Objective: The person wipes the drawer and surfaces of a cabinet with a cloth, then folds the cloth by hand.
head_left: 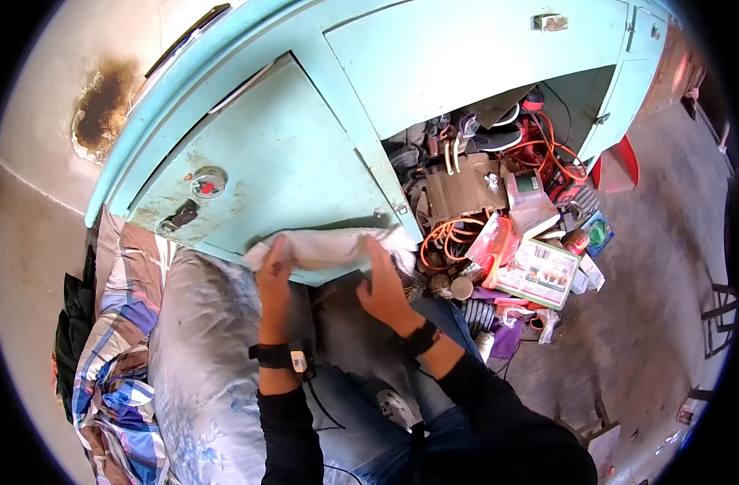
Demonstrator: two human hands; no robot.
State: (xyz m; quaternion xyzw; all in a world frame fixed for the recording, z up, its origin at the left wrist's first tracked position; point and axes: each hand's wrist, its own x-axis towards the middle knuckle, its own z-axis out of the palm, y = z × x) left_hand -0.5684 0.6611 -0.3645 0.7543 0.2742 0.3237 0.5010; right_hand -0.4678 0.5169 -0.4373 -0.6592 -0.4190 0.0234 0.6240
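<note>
A rolled or folded white cloth [325,246] stretches along the lower edge of the turquoise cabinet door [264,162]. My left hand [274,279] grips its left part, fingers up against the fabric. Toward the other end, my right hand [383,287] has hold of the cloth, with the thumb pointing inward. Part of the fingers of both hands is hidden by the cloth. Dark straps circle both wrists, and a small white device sits on the left one.
An open cabinet compartment [600,105] at right spills out shoes, a cardboard box [462,192], orange cable [449,238] and a printed box [539,273]. A grey-blue bed cover [200,347] and a plaid blanket [111,356] lie at left. Concrete floor [652,242] extends right.
</note>
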